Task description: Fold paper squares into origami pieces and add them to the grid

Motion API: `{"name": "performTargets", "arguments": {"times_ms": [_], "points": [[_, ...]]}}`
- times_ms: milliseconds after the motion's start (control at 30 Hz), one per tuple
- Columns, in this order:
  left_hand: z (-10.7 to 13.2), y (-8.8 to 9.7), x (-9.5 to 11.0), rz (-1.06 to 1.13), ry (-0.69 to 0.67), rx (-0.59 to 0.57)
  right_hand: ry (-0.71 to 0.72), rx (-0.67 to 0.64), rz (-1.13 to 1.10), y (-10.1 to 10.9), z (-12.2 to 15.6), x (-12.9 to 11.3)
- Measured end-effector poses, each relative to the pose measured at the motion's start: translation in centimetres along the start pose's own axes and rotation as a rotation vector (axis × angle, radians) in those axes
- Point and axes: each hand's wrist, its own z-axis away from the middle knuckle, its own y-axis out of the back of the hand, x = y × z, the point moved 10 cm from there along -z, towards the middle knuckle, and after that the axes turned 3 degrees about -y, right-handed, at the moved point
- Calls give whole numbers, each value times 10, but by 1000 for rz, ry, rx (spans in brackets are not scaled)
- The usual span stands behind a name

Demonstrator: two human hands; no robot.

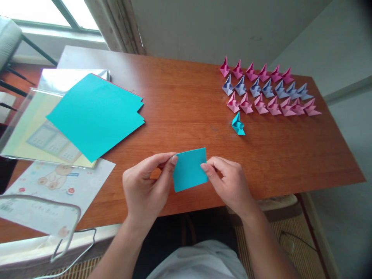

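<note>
A small turquoise sheet of paper is held up between my two hands, just above the front edge of the wooden table. My left hand pinches its upper left corner between thumb and forefinger. On the opposite side, my right hand grips the right edge, with the thumb on the face toward me. The paper looks flat; whether it is folded double I cannot tell. Beyond my right hand stands one turquoise origami piece, pointed at the top.
Rows of origami pieces in magenta, lavender and pink stand at the back right. Large turquoise sheets lie at left over a plastic sleeve and a bear-printed sheet. A curtain hangs behind.
</note>
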Motion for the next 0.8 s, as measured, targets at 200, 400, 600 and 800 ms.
{"name": "performTargets", "arguments": {"times_ms": [200, 400, 600, 800], "points": [[-1, -1, -4, 15, 56, 22, -66, -11, -121, -3, 0, 7], [-1, -2, -6, 65, 99, 50, -167, 15, -174, -5, 5, 18], [0, -3, -6, 84, 118, 53, -138, 13, -71, -3, 5, 15], [2, -1, -14, 124, 188, 92, -129, 46, -42, 2, 9, 19]]}}
